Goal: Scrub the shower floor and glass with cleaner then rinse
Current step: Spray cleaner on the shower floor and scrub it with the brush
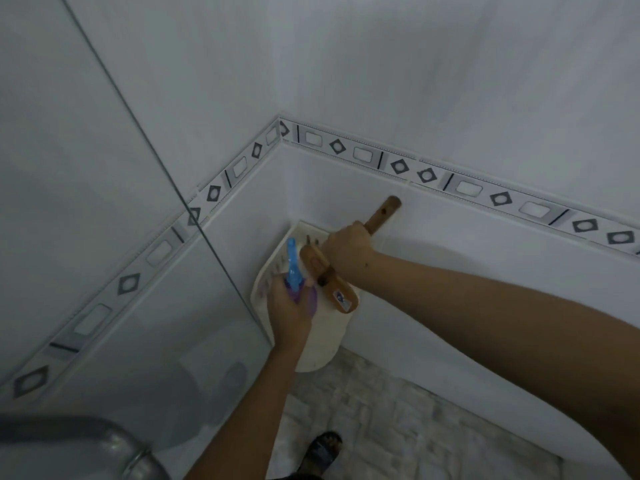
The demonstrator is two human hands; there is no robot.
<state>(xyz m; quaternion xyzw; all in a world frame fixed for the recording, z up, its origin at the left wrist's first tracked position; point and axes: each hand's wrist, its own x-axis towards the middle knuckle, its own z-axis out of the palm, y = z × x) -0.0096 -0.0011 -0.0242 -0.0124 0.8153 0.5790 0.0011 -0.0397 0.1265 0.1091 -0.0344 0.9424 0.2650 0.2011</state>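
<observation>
My left hand grips a purple spray bottle with a blue trigger head, held over a cream corner shelf fixed to the tiled walls. My right hand holds the wooden handle of a scrub brush. The brush's wooden head lies across the shelf, touching the bottle. The glass shower panel stands at the left, its edge running down to the shelf. The stone-patterned shower floor lies below.
White tiled walls with a diamond-pattern border strip meet in the corner behind the shelf. A metal pipe curves at bottom left. My sandalled foot stands on the floor. A toilet's shape shows through the glass.
</observation>
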